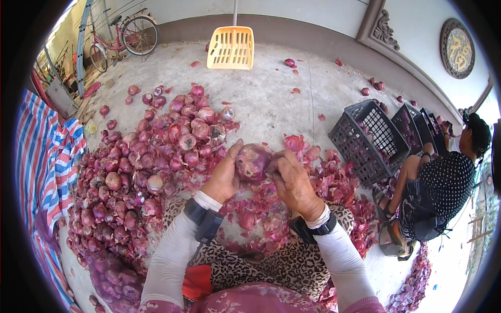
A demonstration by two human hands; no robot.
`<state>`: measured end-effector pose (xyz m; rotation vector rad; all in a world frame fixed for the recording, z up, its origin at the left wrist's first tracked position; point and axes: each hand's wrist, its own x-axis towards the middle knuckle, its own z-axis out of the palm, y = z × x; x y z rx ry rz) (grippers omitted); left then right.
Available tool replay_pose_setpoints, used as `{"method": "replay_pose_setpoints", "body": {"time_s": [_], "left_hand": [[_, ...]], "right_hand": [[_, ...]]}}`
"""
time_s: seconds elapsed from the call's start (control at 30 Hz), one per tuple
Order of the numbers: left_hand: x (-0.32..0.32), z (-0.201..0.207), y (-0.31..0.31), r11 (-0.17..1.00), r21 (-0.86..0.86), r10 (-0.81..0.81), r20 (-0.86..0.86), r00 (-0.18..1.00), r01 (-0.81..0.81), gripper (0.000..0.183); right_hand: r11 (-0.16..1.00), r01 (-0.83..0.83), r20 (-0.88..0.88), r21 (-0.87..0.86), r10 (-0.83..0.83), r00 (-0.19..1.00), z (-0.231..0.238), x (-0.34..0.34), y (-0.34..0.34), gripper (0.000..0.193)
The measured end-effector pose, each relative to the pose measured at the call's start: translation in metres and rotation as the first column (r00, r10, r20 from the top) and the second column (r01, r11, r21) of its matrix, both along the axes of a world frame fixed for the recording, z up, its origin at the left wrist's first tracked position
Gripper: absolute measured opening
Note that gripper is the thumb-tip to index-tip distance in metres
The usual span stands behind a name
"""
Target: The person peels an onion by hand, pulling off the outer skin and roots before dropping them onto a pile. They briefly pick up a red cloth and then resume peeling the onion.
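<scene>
A large red onion (252,163) is held up in front of me, over my lap. My left hand (224,173) cups it from the left side, thumb up along its edge. On its right side the bent fingers of my right hand (295,183) pinch at the onion's skin. Whether a loose piece of skin is between those fingertips is too small to tell. Under the hands, peeled red onion skins (248,220) lie scattered on the floor between my knees. A big heap of red onions (120,180) spreads to the left, close to my left forearm.
A black plastic crate (360,148) stands at right, with more crates (409,125) behind it. Beside them sits another person (443,182). A yellow slotted shovel (230,49) leans at the far wall. Striped cloth (44,172) borders the left; a bicycle (125,39) stands far left.
</scene>
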<state>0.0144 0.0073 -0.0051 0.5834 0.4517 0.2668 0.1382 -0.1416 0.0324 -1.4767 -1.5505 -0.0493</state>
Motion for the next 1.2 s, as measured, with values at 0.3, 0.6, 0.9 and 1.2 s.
{"method": "replay_pose_setpoints", "body": {"time_s": [0.3, 0.6, 0.9, 1.2], "left_hand": [[0.000, 0.013, 0.004, 0.993, 0.037, 0.110, 0.073, 0.991, -0.113, 0.055], [0.001, 0.008, -0.001, 0.989, 0.148, -0.035, 0.056, 0.998, 0.026, 0.057], [-0.001, 0.008, -0.001, 0.992, 0.125, -0.032, 0.052, 0.998, 0.025, 0.053], [0.003, 0.009, -0.005, 0.992, 0.122, 0.038, -0.047, 0.998, -0.032, 0.055]], "right_hand": [[0.989, 0.012, -0.174, -0.147, -0.038, 0.984, -0.002, 0.010, -0.012, 0.023], [0.998, -0.060, -0.154, -0.023, 0.055, 0.986, 0.006, 0.007, -0.007, 0.032], [0.999, -0.026, -0.052, 0.040, 0.028, 0.998, -0.004, -0.001, -0.001, 0.032], [1.000, -0.002, 0.082, 0.031, 0.000, 0.997, -0.005, 0.001, -0.001, 0.028]]}}
